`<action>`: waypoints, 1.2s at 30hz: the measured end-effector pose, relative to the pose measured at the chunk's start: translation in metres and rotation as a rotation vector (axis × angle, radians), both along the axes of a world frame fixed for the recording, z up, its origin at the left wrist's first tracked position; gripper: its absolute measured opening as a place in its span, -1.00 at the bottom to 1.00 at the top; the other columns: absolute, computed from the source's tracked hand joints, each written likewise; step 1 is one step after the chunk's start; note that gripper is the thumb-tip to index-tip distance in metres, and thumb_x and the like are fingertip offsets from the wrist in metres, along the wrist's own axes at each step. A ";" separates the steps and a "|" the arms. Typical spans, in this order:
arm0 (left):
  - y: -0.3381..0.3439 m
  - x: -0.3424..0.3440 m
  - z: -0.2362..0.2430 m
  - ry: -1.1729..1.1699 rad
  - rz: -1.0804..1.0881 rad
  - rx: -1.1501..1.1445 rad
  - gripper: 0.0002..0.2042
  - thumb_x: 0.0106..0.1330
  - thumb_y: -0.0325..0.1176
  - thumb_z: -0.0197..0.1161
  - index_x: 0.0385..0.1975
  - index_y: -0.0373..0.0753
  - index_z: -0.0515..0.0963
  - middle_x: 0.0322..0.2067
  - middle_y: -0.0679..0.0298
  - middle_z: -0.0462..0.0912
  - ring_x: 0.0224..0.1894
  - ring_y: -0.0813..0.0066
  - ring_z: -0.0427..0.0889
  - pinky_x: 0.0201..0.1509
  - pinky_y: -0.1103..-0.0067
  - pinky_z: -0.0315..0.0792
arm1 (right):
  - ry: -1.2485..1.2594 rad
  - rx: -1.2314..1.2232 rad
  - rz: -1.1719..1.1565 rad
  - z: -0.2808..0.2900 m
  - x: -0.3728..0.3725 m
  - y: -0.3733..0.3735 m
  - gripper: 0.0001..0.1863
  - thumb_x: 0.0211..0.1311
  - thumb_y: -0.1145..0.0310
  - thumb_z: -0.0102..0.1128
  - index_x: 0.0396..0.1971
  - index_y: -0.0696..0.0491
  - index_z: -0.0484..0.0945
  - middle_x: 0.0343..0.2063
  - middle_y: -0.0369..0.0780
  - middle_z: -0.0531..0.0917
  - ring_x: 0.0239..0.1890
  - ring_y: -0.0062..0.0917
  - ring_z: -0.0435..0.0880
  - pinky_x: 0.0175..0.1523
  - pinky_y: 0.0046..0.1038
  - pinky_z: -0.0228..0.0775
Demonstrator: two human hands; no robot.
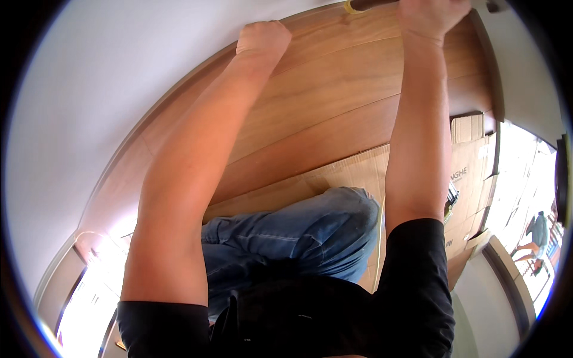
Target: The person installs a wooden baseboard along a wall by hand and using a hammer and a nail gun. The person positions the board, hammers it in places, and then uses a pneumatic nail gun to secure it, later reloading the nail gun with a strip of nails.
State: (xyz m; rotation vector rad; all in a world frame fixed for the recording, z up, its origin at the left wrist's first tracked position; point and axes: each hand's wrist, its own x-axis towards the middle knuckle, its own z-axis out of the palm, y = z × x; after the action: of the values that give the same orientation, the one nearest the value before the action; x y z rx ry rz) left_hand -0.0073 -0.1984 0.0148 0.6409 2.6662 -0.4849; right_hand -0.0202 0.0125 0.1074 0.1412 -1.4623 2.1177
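Note:
Both my bare arms reach forward over a reddish-brown wood plank floor (334,71). My left hand (264,37) is closed in a fist beside the brown baseboard, at the foot of a white wall. Its fingers are turned away, so anything inside them is hidden. At the top edge of the picture, my right hand (433,18) is closed around the right end of a dark brown bar (376,4). The bar's left end has a yellow, curved rim (351,7). The picture's edge cuts off part of this hand and the bar.
Flattened cardboard (364,170) lies under my bent knee (352,215) in blue jeans. More cardboard (468,167) extends right, with a small metal-and-dark object (452,197) on it. The white wall (119,71) curves along the left. Another person (539,235) is far off at the right, beyond a bright opening.

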 end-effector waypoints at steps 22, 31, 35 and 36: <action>-0.006 0.003 -0.008 0.095 -0.021 0.006 -0.88 0.18 -0.57 0.42 -0.30 -0.28 0.69 -0.35 0.17 0.83 -0.29 0.29 0.86 -0.34 0.46 0.74 | -0.009 0.206 -0.183 -0.053 -0.020 -0.017 -0.76 0.40 0.37 0.37 -0.48 0.11 0.59 -0.61 -0.36 0.62 -0.62 -0.70 0.55 -0.53 -0.56 0.35; 0.001 -0.001 -0.006 0.042 -0.012 -0.043 -0.89 0.27 -0.53 0.37 -0.23 -0.26 0.70 -0.25 0.16 0.84 -0.20 0.28 0.87 -0.27 0.44 0.75 | -0.120 0.465 -0.091 -0.040 0.011 0.014 -0.82 0.39 0.40 0.35 -0.44 0.12 0.62 -0.60 -0.36 0.65 -0.60 -0.64 0.60 -0.49 -0.50 0.45; -0.009 -0.001 -0.005 0.036 0.001 -0.055 -0.88 0.29 -0.53 0.36 -0.20 -0.27 0.71 -0.21 0.18 0.84 -0.15 0.27 0.86 -0.23 0.44 0.75 | -0.579 0.844 -0.172 -0.013 0.069 0.034 -0.59 0.33 0.06 0.44 -0.19 0.12 0.57 -0.47 -0.22 0.69 -0.48 -0.39 0.65 -0.25 -0.32 0.57; -0.010 -0.002 -0.005 0.031 0.011 -0.025 -0.87 0.29 -0.53 0.36 -0.19 -0.26 0.72 -0.20 0.18 0.84 -0.13 0.26 0.86 -0.20 0.44 0.75 | -0.641 1.005 -0.127 -0.021 0.082 0.049 -0.57 0.31 0.06 0.45 -0.17 0.13 0.55 -0.40 -0.17 0.72 -0.39 -0.37 0.69 -0.19 -0.29 0.58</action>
State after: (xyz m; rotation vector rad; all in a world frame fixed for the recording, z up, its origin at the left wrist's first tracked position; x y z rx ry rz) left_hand -0.0090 -0.2084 0.0100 0.6161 2.6871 -0.5289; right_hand 0.0623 0.0619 0.0861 -0.2848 -2.7105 1.1707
